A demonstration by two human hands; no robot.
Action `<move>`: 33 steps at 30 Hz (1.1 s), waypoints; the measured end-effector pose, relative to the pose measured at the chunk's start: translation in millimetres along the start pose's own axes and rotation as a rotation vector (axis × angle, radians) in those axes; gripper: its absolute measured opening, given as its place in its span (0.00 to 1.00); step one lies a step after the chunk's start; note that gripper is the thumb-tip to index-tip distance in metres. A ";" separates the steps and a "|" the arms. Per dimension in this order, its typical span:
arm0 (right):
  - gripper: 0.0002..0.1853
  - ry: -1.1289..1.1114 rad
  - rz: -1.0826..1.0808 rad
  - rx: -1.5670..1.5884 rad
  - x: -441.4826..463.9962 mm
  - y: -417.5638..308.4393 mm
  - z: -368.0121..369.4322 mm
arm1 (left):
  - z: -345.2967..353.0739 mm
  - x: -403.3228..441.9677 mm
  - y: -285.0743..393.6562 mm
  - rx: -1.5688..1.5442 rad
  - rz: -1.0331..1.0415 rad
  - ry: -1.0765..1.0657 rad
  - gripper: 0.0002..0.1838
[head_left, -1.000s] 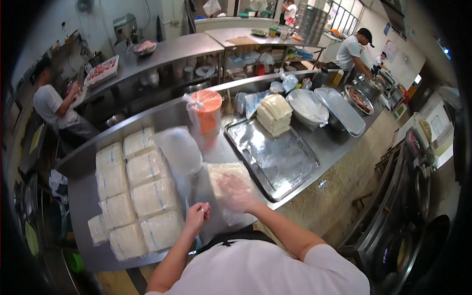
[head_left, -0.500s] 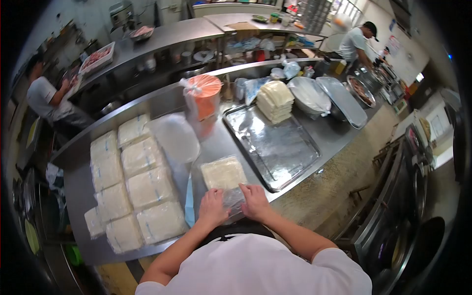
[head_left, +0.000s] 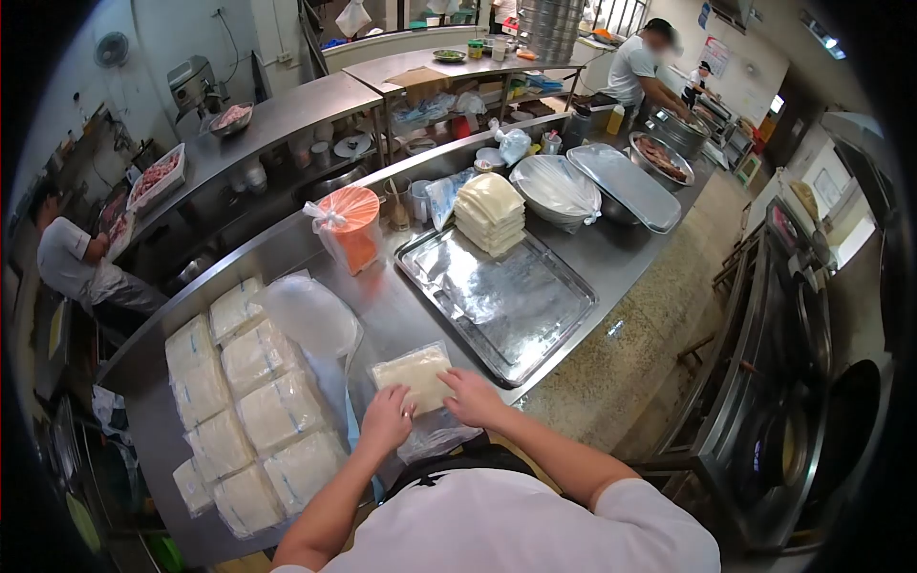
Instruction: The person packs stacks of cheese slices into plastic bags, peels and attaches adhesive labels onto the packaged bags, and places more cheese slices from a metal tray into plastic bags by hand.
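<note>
A short stack of square, pale dough wrappers lies in a clear plastic bag in front of me, the loose end of the bag towards my body. My left hand grips its near left side, fingers bent onto the plastic. At the right edge, my right hand holds the packet with curled fingers. To the left, several bagged wrapper packets lie in rows. A taller bare stack of wrappers stands at the back of a metal tray.
A pile of clear plastic bags lies left of my packet. Behind stand an orange container in plastic, a covered bowl and a lidded tub. Co-workers stand at the left and far right.
My hands have moved up along the packet from its loose bag end to the wrappers' sides. My view has tilted up and shifted right.
</note>
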State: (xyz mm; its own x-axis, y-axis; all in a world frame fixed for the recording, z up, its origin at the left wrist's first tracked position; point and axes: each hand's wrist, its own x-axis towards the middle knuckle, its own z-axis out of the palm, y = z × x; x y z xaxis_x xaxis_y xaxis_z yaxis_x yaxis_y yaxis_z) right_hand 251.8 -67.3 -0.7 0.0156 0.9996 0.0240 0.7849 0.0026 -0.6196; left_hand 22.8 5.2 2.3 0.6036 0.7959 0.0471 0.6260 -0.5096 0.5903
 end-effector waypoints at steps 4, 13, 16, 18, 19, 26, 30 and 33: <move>0.38 -0.116 -0.041 -0.306 39.4 2.7 29.4 | 23.3 16.6 -17.7 0.287 -0.056 -0.109 0.37; 0.42 -0.215 0.008 -0.442 -12.3 23.9 17.8 | 17.9 -40.2 -23.5 0.238 -0.234 -0.143 0.41; 0.33 -0.093 0.097 -0.167 -26.7 34.5 23.4 | 28.3 -62.2 -26.8 -0.048 -0.342 -0.043 0.34; 0.27 -0.075 0.284 -0.009 -31.1 30.3 26.5 | 40.1 -70.7 -21.1 -0.266 -0.564 -0.072 0.26; 0.24 -0.064 0.379 0.070 -33.1 26.3 25.0 | 45.4 -73.2 -18.0 -0.256 -0.595 -0.052 0.24; 0.23 -0.364 0.796 0.392 -28.0 17.7 14.0 | 54.6 -75.6 -30.8 -0.744 -0.882 -0.216 0.15; 0.19 -0.359 0.837 0.672 -44.6 34.2 28.0 | 60.5 -85.6 -48.5 -1.154 -0.949 -0.199 0.09; 0.16 -0.340 0.835 0.790 -52.2 26.2 26.3 | 68.1 -93.3 -60.1 -1.473 -0.925 -0.200 0.07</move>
State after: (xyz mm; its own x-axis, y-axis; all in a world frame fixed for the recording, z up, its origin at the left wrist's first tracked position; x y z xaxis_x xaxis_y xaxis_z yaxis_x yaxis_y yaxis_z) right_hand 255.2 -118.7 -38.8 0.0814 0.6574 -0.7492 0.0109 -0.7522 -0.6589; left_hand -37.5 -60.7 -92.6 0.4556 0.5209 -0.7219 -0.0941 0.8346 0.5428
